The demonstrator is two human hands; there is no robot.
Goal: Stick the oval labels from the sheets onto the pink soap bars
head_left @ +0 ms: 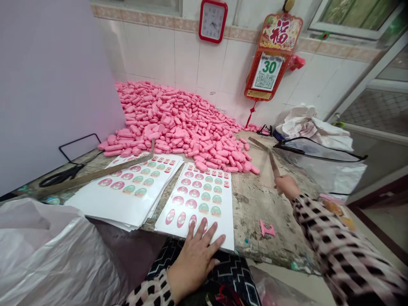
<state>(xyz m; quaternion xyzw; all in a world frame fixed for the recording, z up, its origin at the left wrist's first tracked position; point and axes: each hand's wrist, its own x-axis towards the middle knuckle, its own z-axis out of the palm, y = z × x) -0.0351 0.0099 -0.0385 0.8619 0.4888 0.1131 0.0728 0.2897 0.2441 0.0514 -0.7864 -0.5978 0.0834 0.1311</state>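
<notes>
My left hand (196, 253) lies spread on the lower edge of a sticker sheet (204, 229) printed with rows of pink and green round labels. My right hand (286, 187) is closed around one end of a flat, bent brown strip (273, 163) at the right of the table; its far end angles to the left. A large heap of small pink, sausage-shaped pieces (178, 117) covers the back of the table, and some touch the sheet's top edge. Left of this sheet is a stack of similar sheets (124, 202), with a second bent strip (105, 172) across it.
Black scissors (62, 174) lie at the left, by a pale upright panel (57, 85). A small pink plastic piece (267, 228) rests near the front edge. Plastic bags (321, 165) sit at the right, and a white bag (54, 250) fills the lower left.
</notes>
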